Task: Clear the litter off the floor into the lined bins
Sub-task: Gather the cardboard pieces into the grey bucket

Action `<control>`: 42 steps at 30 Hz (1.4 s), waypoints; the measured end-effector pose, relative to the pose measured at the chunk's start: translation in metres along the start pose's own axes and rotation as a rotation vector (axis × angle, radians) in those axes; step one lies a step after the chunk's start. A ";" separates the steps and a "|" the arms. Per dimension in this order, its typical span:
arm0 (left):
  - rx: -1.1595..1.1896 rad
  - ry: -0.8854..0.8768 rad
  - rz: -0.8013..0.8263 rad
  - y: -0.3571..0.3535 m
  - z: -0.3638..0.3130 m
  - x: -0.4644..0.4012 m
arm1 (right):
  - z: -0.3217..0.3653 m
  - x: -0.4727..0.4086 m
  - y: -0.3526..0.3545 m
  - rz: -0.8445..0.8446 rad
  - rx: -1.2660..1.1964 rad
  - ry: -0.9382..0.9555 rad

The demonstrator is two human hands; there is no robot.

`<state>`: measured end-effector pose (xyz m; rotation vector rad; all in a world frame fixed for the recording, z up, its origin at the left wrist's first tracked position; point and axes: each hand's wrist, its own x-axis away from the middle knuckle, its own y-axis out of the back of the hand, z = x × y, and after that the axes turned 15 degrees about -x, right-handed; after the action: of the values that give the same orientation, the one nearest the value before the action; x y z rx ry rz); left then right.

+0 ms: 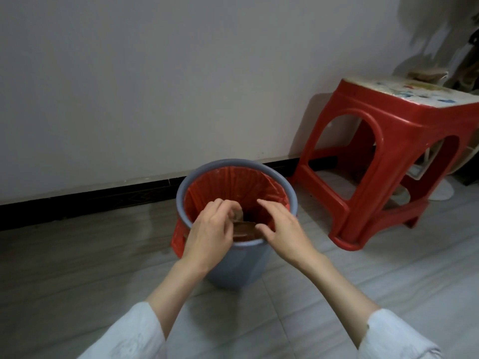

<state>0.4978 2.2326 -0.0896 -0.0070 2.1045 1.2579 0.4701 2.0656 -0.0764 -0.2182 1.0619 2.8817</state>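
Note:
A grey bin (242, 265) with a red liner (228, 185) stands on the floor near the wall. Both my hands hover over its mouth. My left hand (211, 230) has its fingers curled over a small brownish scrap (237, 213) at the fingertips; whether it still pinches the scrap is unclear. My right hand (281, 225) is spread above the right rim, fingers relaxed and holding nothing. A brown piece of cardboard (245, 230) lies inside the bin between the two hands.
A red plastic stool (388, 156) with a worn, stained top stands right of the bin against the white wall (155, 86). A black skirting (90, 200) runs along the wall's base. Grey floor tiles (77, 268) surround the bin.

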 end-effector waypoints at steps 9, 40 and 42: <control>0.001 -0.415 0.192 -0.033 -0.071 0.031 | -0.087 0.126 0.044 -0.370 -0.047 -0.219; -0.188 -0.029 1.252 -0.190 -0.188 0.204 | -0.249 0.293 0.042 -0.121 0.286 -0.984; -0.246 -0.045 1.220 -0.191 -0.193 0.207 | -0.262 0.287 0.066 -0.173 0.375 -1.046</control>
<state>0.2959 2.0462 -0.2930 1.3390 1.8510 2.1110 0.2088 1.8483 -0.2755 1.0194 1.1661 2.0383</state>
